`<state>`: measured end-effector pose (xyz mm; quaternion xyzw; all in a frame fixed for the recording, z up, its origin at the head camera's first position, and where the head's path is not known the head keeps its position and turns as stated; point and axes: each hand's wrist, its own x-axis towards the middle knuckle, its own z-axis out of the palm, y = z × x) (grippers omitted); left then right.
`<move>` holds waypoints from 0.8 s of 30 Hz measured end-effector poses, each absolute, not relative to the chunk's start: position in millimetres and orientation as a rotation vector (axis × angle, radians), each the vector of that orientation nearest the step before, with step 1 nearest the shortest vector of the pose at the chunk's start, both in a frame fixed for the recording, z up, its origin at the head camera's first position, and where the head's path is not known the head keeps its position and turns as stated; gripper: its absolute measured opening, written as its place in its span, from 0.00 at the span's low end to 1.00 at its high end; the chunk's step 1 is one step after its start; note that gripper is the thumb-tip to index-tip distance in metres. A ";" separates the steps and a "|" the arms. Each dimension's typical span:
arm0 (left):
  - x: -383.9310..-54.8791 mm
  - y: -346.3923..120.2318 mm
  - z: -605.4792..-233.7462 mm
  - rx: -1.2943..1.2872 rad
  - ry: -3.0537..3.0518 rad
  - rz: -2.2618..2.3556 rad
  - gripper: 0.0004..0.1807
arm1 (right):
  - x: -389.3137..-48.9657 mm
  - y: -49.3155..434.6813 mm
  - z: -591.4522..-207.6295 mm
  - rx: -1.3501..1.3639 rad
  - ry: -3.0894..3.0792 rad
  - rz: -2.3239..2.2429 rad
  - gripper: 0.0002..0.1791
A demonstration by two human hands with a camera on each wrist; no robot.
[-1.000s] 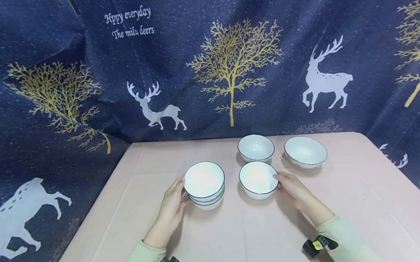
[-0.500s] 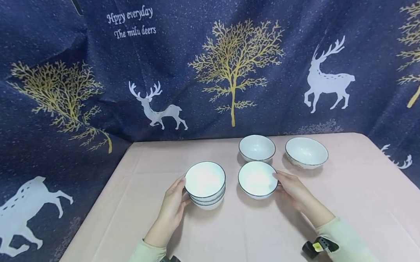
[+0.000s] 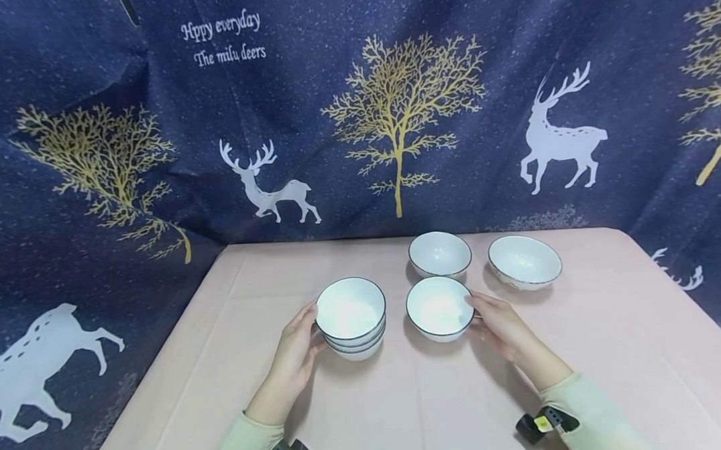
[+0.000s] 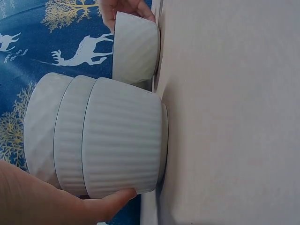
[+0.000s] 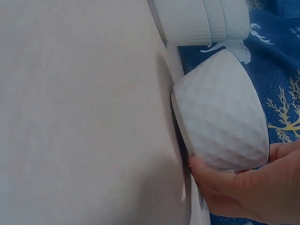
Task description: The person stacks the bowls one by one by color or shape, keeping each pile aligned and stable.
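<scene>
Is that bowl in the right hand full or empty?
Empty: the head view shows only bare white inside the bowl.

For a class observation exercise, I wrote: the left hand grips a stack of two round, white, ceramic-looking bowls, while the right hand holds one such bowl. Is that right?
Not quite: the stack of round, white, ceramic-looking bowls has three, not two, as the left wrist view shows. The left hand does grip it, and the right hand holds a single bowl.
</scene>
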<state>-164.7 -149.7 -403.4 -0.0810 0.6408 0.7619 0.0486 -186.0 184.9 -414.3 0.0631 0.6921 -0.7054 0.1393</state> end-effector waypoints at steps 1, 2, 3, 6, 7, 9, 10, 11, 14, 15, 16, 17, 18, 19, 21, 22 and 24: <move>-164.6 -149.7 -403.2 -0.247 1.956 2.320 0.27 | -186.0 184.8 -413.9 0.187 2.003 -2.041 0.33; -164.4 -149.5 -402.9 -0.244 1.955 2.323 0.27 | -186.0 184.4 -413.2 0.186 2.005 -2.042 0.33; -164.4 -149.3 -402.7 -0.246 1.954 2.324 0.27 | -186.0 184.2 -412.5 0.190 2.009 -2.042 0.33; -164.3 -148.8 -402.3 -0.252 1.961 2.323 0.27 | -186.7 183.7 -409.8 0.177 2.010 -2.046 0.34; -164.4 -148.6 -402.2 -0.257 1.960 2.323 0.27 | -187.1 183.7 -408.7 0.169 2.011 -2.049 0.34; -164.5 -148.5 -402.0 -0.267 1.962 2.322 0.27 | -188.5 183.4 -406.7 0.147 2.002 -2.066 0.34; -164.8 -148.5 -402.2 -0.268 1.962 2.321 0.27 | -189.3 183.3 -405.9 0.138 2.001 -2.074 0.34; -164.9 -148.5 -402.6 -0.267 1.960 2.323 0.27 | -190.1 183.0 -404.9 0.133 1.995 -2.085 0.34; -165.4 -148.7 -403.6 -0.261 1.945 2.342 0.27 | -192.3 182.7 -401.2 0.117 1.995 -2.094 0.35; -165.5 -148.8 -403.9 -0.264 1.942 2.345 0.27 | -193.1 182.7 -399.7 0.116 2.002 -2.089 0.35; -165.5 -149.0 -404.2 -0.263 1.940 2.346 0.27 | -193.9 182.8 -398.3 0.111 2.005 -2.087 0.35; -165.6 -149.2 -404.6 -0.264 1.940 2.346 0.27 | -194.7 182.7 -396.6 0.109 2.002 -2.090 0.36; -165.6 -149.4 -404.9 -0.265 1.943 2.344 0.27 | -195.6 182.6 -395.0 0.105 2.000 -2.092 0.36; -165.6 -149.6 -404.8 -0.268 1.942 2.345 0.27 | -196.4 182.4 -393.4 0.107 1.994 -2.099 0.36; -165.5 -149.7 -404.8 -0.268 1.955 2.333 0.27 | -197.9 182.0 -389.9 0.105 1.979 -2.111 0.36; -165.6 -149.8 -404.8 -0.264 1.956 2.333 0.27 | -198.6 181.6 -388.1 0.109 1.968 -2.122 0.37; -165.5 -149.8 -404.4 -0.258 1.962 2.331 0.27 | -199.8 180.7 -384.3 0.110 1.954 -2.136 0.37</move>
